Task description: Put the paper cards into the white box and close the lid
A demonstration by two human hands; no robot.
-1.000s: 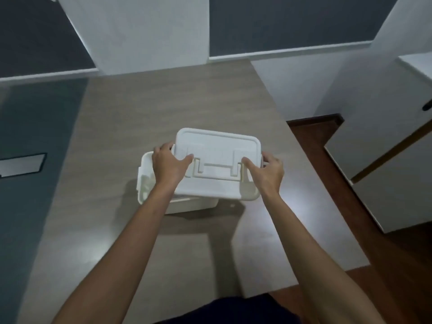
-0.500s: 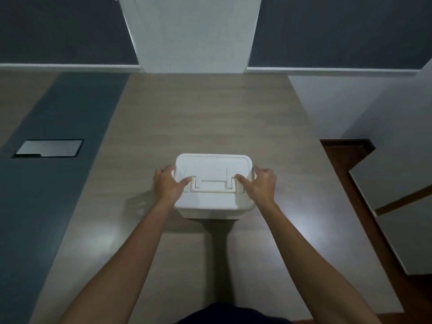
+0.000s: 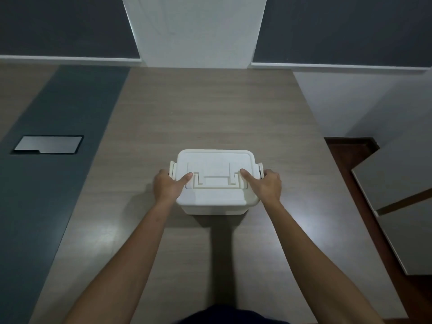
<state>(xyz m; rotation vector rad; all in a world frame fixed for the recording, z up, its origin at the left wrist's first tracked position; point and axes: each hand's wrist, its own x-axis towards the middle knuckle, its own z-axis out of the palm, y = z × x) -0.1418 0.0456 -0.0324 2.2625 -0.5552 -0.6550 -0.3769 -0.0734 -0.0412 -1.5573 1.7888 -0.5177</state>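
Note:
The white box [image 3: 214, 208] stands on the wooden table [image 3: 210, 113] in the middle of the view. Its white lid [image 3: 214, 167] lies flat on top, with the folded handle [image 3: 216, 182] near the front edge. My left hand [image 3: 169, 187] grips the left side, thumb on the lid and fingers around the left side latch [image 3: 172, 169]. My right hand [image 3: 265, 185] does the same on the right side, fingers at the right latch [image 3: 260, 170]. No paper cards are visible; the box's inside is hidden.
A dark grey strip [image 3: 46, 195] with a metal floor-socket plate [image 3: 48, 145] runs along the table's left part. The table's right edge drops to a wooden floor [image 3: 350, 164]. A white cabinet [image 3: 402, 206] stands to the right, a white pillar [image 3: 194, 31] behind.
One second ago the lid was held tilted above the open box. It now sits flat on the box, and both hands have moved to the side latches. The view has shifted.

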